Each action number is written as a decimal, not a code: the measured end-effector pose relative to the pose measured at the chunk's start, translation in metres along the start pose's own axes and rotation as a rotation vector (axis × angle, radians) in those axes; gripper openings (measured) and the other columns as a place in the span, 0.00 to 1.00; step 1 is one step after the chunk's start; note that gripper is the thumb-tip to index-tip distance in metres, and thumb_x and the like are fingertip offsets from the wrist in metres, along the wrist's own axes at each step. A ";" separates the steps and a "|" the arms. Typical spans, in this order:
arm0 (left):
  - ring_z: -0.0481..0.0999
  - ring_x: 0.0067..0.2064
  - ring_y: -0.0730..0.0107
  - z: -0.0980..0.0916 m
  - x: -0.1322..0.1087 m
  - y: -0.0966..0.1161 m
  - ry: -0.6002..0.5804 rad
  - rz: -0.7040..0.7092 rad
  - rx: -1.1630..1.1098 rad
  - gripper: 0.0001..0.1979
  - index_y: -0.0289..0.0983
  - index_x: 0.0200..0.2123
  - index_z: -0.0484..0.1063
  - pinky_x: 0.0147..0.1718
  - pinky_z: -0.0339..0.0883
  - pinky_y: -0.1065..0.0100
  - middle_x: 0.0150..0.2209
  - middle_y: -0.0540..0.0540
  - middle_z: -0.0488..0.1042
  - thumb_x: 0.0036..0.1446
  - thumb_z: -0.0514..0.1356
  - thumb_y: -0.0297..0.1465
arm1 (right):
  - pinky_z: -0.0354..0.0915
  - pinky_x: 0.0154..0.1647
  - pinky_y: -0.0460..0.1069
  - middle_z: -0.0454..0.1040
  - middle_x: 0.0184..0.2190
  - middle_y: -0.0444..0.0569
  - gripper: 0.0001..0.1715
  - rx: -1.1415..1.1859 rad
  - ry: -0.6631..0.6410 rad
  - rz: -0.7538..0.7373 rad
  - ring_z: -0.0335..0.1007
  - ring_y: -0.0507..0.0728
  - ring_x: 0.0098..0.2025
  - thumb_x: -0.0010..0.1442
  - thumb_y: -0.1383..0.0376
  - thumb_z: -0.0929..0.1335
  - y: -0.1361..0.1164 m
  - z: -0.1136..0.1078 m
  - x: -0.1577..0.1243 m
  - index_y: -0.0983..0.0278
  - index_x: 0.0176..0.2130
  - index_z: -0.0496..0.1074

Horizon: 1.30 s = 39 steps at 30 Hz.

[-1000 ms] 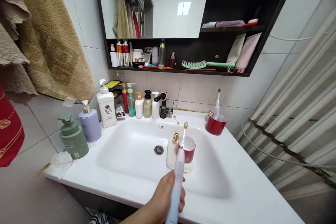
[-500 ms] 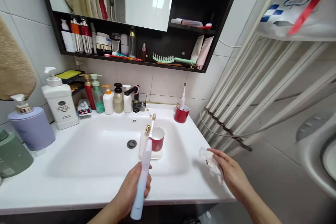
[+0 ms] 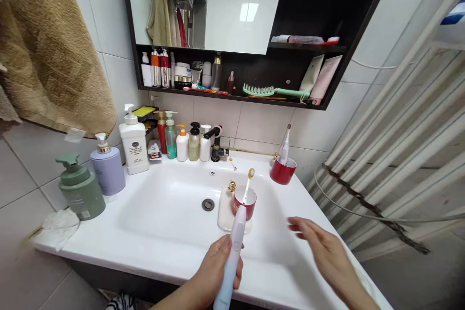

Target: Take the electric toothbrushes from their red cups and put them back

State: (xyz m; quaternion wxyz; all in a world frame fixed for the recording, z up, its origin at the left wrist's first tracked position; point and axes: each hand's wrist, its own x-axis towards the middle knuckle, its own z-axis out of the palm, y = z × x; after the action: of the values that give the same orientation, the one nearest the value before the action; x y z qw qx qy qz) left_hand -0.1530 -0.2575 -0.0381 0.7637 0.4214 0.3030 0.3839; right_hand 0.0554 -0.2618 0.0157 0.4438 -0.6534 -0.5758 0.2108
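Note:
My left hand (image 3: 221, 264) is wrapped round the handle of an electric toothbrush (image 3: 235, 247), pale pink at the top and light blue below. Its head points up and away, over the sink. Beyond it a red cup (image 3: 250, 209) stands on a cream soap dish (image 3: 225, 218) inside the white basin (image 3: 156, 223), with a small gold figure (image 3: 231, 185) at its side. Over the right rim of the basin, my right hand (image 3: 323, 247) is open, fingers stretched to the left and slightly blurred. Nothing shows in it.
A second red cup (image 3: 283, 172) with another electric toothbrush (image 3: 285, 150) stands at the back right. Several pump bottles (image 3: 134, 145) line the back left, near a black faucet (image 3: 217, 147). Crumpled tissue (image 3: 60, 227) lies at the left corner. White pipes (image 3: 395, 140) rise at the right.
The white tissue that was in my right hand no longer shows there, and the fingers have straightened. My left hand still holds the toothbrush. The view has turned left.

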 end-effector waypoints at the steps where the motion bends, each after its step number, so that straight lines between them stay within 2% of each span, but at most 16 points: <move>1: 0.58 0.13 0.82 0.000 0.000 0.000 -0.002 0.002 0.010 0.20 0.35 0.30 0.55 0.13 0.47 0.77 0.16 0.53 0.60 0.46 0.41 0.47 | 0.60 0.33 0.51 0.68 0.29 0.53 0.20 0.140 -0.070 0.039 0.63 0.56 0.31 0.45 0.54 0.58 -0.015 0.014 0.002 0.66 0.29 0.67; 5: 0.58 0.13 0.82 0.000 0.001 -0.001 -0.011 0.015 0.032 0.22 0.34 0.30 0.55 0.12 0.48 0.77 0.15 0.53 0.60 0.45 0.41 0.48 | 0.59 0.29 0.49 0.67 0.29 0.50 0.19 0.563 -0.199 0.154 0.63 0.53 0.28 0.45 0.55 0.60 -0.055 0.057 0.013 0.65 0.34 0.65; 7: 0.58 0.12 0.82 0.000 0.001 -0.001 -0.018 0.023 0.028 0.22 0.34 0.30 0.55 0.12 0.48 0.77 0.15 0.54 0.60 0.44 0.41 0.48 | 0.59 0.27 0.48 0.67 0.26 0.47 0.19 0.643 -0.275 0.176 0.62 0.51 0.25 0.45 0.55 0.61 -0.063 0.068 0.017 0.65 0.34 0.64; 9: 0.57 0.12 0.82 -0.001 0.000 0.000 -0.031 0.016 0.021 0.22 0.34 0.30 0.55 0.12 0.48 0.76 0.14 0.54 0.60 0.44 0.41 0.49 | 0.57 0.25 0.47 0.65 0.22 0.45 0.17 0.646 -0.317 0.180 0.60 0.50 0.22 0.44 0.56 0.61 -0.066 0.074 0.019 0.65 0.31 0.65; 13: 0.56 0.11 0.82 -0.001 0.000 0.004 -0.067 -0.046 -0.022 0.25 0.34 0.30 0.56 0.13 0.48 0.76 0.14 0.55 0.59 0.42 0.40 0.51 | 0.55 0.23 0.45 0.62 0.18 0.41 0.14 0.658 -0.221 0.183 0.55 0.47 0.19 0.45 0.56 0.61 -0.062 0.083 0.019 0.65 0.22 0.63; 16: 0.56 0.12 0.82 -0.001 0.001 0.005 -0.070 -0.062 -0.046 0.26 0.34 0.30 0.56 0.13 0.47 0.76 0.14 0.55 0.59 0.41 0.39 0.52 | 0.54 0.21 0.44 0.60 0.17 0.40 0.13 0.667 -0.131 0.176 0.54 0.46 0.19 0.45 0.57 0.61 -0.058 0.091 0.018 0.64 0.21 0.62; 19: 0.56 0.11 0.82 -0.001 0.001 0.007 -0.073 -0.075 -0.060 0.27 0.34 0.30 0.56 0.13 0.46 0.76 0.13 0.55 0.58 0.41 0.39 0.52 | 0.53 0.21 0.44 0.60 0.16 0.40 0.13 0.734 -0.131 0.184 0.54 0.47 0.19 0.45 0.57 0.60 -0.056 0.098 0.018 0.64 0.21 0.61; 22: 0.55 0.11 0.83 0.000 0.001 0.009 -0.089 -0.112 -0.077 0.26 0.35 0.29 0.56 0.13 0.46 0.76 0.12 0.56 0.57 0.42 0.39 0.52 | 0.52 0.19 0.43 0.59 0.15 0.40 0.12 0.759 -0.102 0.201 0.53 0.47 0.18 0.45 0.57 0.60 -0.054 0.101 0.019 0.63 0.20 0.60; 28: 0.55 0.10 0.82 0.006 0.003 0.009 0.010 -0.084 -0.036 0.26 0.35 0.27 0.54 0.13 0.46 0.76 0.12 0.56 0.57 0.40 0.39 0.53 | 0.51 0.17 0.43 0.59 0.14 0.39 0.12 0.800 -0.019 0.213 0.51 0.46 0.16 0.45 0.58 0.60 -0.054 0.106 0.020 0.64 0.20 0.60; 32: 0.54 0.11 0.83 0.006 0.008 0.010 -0.032 -0.166 -0.078 0.27 0.35 0.28 0.55 0.13 0.45 0.76 0.12 0.56 0.56 0.40 0.38 0.53 | 0.51 0.15 0.42 0.58 0.13 0.39 0.11 0.875 -0.006 0.258 0.51 0.46 0.15 0.45 0.58 0.61 -0.052 0.107 0.026 0.64 0.20 0.59; 36: 0.55 0.11 0.82 0.007 0.019 0.008 -0.059 -0.206 -0.017 0.26 0.35 0.28 0.55 0.12 0.45 0.76 0.12 0.55 0.58 0.40 0.40 0.53 | 0.50 0.13 0.41 0.60 0.14 0.38 0.10 0.948 0.083 0.256 0.51 0.44 0.13 0.43 0.59 0.62 -0.046 0.095 0.047 0.63 0.21 0.59; 39: 0.55 0.11 0.81 0.011 0.037 0.014 -0.040 -0.188 -0.037 0.25 0.35 0.27 0.56 0.12 0.45 0.76 0.12 0.54 0.58 0.41 0.40 0.52 | 0.53 0.14 0.41 0.62 0.17 0.40 0.11 0.873 0.095 0.231 0.55 0.45 0.15 0.41 0.58 0.63 -0.037 0.078 0.073 0.64 0.22 0.61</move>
State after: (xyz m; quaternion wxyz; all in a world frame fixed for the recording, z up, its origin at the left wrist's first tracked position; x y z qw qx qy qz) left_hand -0.1299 -0.2262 -0.0263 0.8100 0.3844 0.3186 0.3076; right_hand -0.0090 -0.1691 0.0227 0.6774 -0.4740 -0.3353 0.4518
